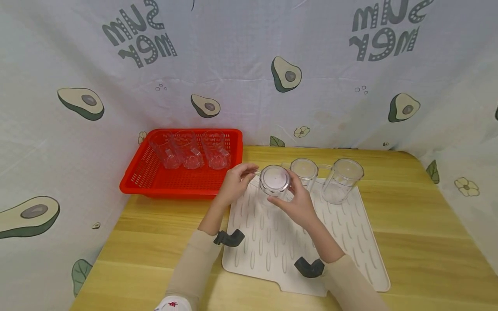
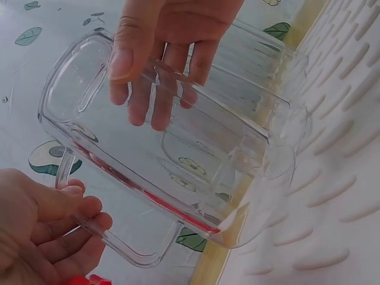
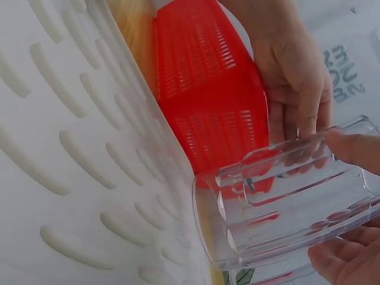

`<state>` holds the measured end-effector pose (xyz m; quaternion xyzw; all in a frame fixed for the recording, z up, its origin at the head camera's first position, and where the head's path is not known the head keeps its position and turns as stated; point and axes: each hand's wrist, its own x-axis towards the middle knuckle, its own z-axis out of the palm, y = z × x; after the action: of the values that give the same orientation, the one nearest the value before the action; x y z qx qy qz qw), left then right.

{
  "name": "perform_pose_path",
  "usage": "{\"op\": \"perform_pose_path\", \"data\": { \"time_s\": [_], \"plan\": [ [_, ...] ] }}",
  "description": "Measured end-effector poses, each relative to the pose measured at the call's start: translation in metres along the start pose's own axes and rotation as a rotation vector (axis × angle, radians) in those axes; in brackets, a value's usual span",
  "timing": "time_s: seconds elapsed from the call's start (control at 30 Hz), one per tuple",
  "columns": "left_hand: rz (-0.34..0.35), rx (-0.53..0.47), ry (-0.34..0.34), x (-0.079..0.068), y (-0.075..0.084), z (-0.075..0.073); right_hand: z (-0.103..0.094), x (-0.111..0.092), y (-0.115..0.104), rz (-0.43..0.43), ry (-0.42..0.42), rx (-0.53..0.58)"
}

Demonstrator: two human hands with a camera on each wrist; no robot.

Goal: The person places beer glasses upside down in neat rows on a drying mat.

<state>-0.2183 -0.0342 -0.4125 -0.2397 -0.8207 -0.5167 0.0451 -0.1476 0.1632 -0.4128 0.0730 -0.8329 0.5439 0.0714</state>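
A clear glass mug (image 1: pixel 274 178) is upside down over the white drying mat (image 1: pixel 264 263), its rim close to the ridged surface. My right hand (image 1: pixel 297 204) grips it near its upturned base, thumb on one side and fingers on the other. At the handle (image 2: pixel 138 259), my left hand (image 1: pixel 234 183) pinches with thumb and fingertips, as the left wrist view shows. Beside it on the right, a second upturned mug (image 1: pixel 304 167) is partly hidden by my right hand. A third upturned mug (image 1: pixel 342 180) stands on the mat farther right.
A red plastic basket (image 1: pixel 175 192) sits at the back left of the wooden table (image 1: pixel 155 242). Three clear mugs (image 1: pixel 215 151) lean inside it. Behind the table hangs a pale curtain (image 1: pixel 241 116) printed with avocados. Dark curved pieces are on both wrists.
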Motion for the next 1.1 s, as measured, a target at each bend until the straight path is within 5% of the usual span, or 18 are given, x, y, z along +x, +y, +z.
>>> {"op": "perform_pose_path", "data": {
  "time_s": [0.47,1.1],
  "plan": [
    [0.081,0.343,0.023,0.016,-0.003,-0.002,0.017,0.018,0.007,-0.008,0.020,0.006],
    [0.017,0.398,-0.009,0.021,-0.006,-0.001,0.022,0.026,0.014,0.072,-0.014,-0.019]
  ]
}}
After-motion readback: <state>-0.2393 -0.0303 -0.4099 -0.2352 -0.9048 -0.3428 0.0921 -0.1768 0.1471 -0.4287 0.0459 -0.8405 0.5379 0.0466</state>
